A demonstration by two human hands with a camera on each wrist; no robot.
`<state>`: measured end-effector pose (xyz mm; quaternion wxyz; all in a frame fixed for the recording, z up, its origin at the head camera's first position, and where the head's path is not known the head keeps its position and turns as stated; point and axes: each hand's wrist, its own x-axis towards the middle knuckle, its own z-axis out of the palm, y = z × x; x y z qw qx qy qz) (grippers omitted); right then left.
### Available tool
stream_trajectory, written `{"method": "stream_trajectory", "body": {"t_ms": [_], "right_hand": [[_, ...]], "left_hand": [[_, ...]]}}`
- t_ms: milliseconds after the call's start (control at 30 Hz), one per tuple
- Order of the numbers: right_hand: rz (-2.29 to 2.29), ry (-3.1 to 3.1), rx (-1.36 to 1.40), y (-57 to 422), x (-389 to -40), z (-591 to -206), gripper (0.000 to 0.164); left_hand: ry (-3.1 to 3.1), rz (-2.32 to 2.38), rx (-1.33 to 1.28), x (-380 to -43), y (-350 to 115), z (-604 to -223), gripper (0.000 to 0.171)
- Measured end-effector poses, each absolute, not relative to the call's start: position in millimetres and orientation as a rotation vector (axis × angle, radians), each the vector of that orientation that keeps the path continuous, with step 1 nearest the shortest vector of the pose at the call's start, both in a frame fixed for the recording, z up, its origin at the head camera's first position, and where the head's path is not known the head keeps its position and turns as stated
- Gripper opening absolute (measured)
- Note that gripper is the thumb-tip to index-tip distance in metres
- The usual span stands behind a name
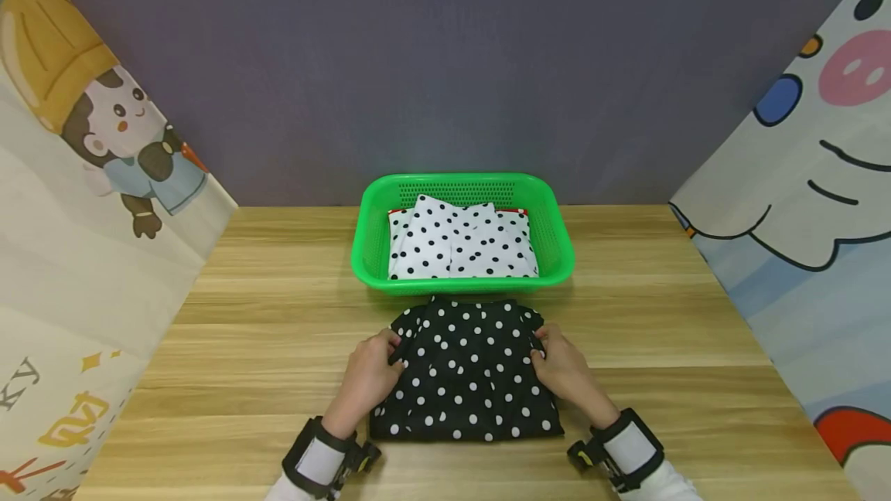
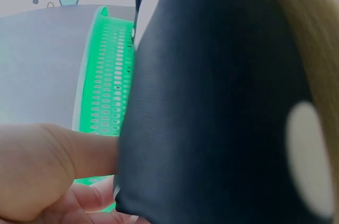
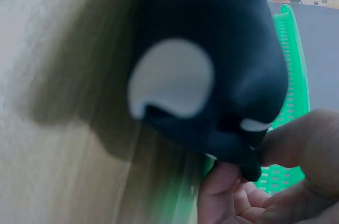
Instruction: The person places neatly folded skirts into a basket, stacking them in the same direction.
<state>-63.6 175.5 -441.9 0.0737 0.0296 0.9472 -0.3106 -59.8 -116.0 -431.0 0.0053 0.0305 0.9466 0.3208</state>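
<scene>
A folded black cloth garment with white polka dots [image 1: 473,377] is in front of me, just nearer than the green basket [image 1: 362,253]. Its left side is pinched by my left hand [image 1: 372,369], the thumb on one face and fingers behind, as the left wrist view shows. On the opposite side my right hand [image 1: 564,366] pinches the edge between thumb and fingers. Seen from the right wrist, the garment [image 3: 222,38] casts a shadow on the table, so that part appears raised. Which kind of garment it is, I cannot tell.
Inside the basket lies a folded white cloth with black dots [image 1: 459,242], with red trim showing at its upper corners. The wooden table [image 1: 244,377] meets a dark grey wall [image 1: 445,60] behind the basket. Printed cartoon sheets [image 1: 90,238] flank both sides.
</scene>
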Motion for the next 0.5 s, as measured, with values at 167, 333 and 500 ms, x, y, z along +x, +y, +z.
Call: {"method": "stream_trajectory", "body": {"t_ms": [167, 333, 500], "right_hand": [[-0.971, 2.867, 0.062, 175.8, -61.4, -440.0, 0.032], [-0.984, 2.903, 0.064, 176.7, -55.2, -436.9, 0.031], [-0.999, 2.963, 0.059, 176.3, -47.5, -430.8, 0.031]], "left_hand": [[2.970, 1.025, 0.087, -56.4, -115.2, -427.6, 0.027], [2.972, 1.064, 0.084, -50.5, -115.3, -421.0, 0.027], [2.967, 1.085, 0.088, -45.3, -114.5, -414.4, 0.026]]}}
